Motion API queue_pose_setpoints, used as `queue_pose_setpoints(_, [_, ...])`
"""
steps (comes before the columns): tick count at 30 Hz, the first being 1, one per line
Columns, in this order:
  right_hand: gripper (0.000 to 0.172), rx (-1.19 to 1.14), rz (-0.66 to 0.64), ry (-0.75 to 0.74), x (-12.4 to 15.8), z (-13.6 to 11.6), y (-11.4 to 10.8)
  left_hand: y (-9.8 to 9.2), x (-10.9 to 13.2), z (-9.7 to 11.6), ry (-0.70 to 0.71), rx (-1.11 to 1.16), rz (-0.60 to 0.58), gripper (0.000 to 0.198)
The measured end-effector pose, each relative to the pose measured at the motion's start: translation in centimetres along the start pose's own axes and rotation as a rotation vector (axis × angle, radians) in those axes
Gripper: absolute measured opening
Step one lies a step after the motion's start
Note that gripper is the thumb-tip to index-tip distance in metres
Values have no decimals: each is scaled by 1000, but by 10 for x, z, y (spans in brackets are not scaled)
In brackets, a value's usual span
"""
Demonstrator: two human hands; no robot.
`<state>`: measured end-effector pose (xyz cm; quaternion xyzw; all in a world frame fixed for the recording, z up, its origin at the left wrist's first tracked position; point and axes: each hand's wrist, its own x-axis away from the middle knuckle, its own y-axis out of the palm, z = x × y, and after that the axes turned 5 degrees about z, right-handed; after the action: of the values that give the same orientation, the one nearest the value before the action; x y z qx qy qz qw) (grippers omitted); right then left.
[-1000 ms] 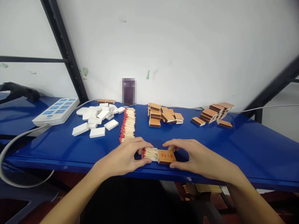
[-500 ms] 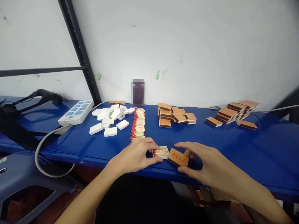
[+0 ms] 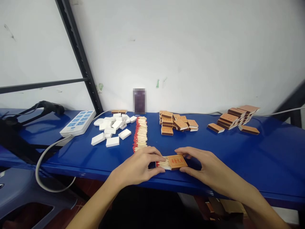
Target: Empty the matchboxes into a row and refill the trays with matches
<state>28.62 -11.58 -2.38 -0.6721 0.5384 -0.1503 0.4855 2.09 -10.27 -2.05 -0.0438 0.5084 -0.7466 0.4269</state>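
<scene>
Between my fingers and thumb, my left hand grips a white matchbox tray filled with matches, their red heads to the left. Over the tray's right end sits an orange-brown matchbox sleeve with red characters on top. My right hand pinches that sleeve by its long sides near the right end. Roughly the left half of the tray still shows. Just beyond my left hand lies a long row of loose matches with red heads to the left.
White trays lie heaped at left beside a power strip. Matchbox sleeves are piled at centre back. Stacked matchboxes stand at right. A blurred dark object leans on the wall. The blue table's front edge is close.
My right hand has moved the sleeve left and straightened it, and it now covers the tray's right part. My left hand keeps its grip on the tray. The camera view has tilted slightly upward.
</scene>
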Motion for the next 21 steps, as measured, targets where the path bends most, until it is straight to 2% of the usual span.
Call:
queue_pose_setpoints(11, [36,-40,20,-21,3,2,7,1,1,6,0,-99,-51,35])
queue_pose_setpoints(14, [34,-33,20,-40,3,3,8,2,2,4,-16,-103,-19,43])
queue_pose_setpoints(17, [30,-31,29,-85,4,-3,12,2,2,3,-22,-51,12,54])
queue_pose_setpoints(21, [22,-28,39,-161,5,-16,23,2,2,2,35,48,25,55])
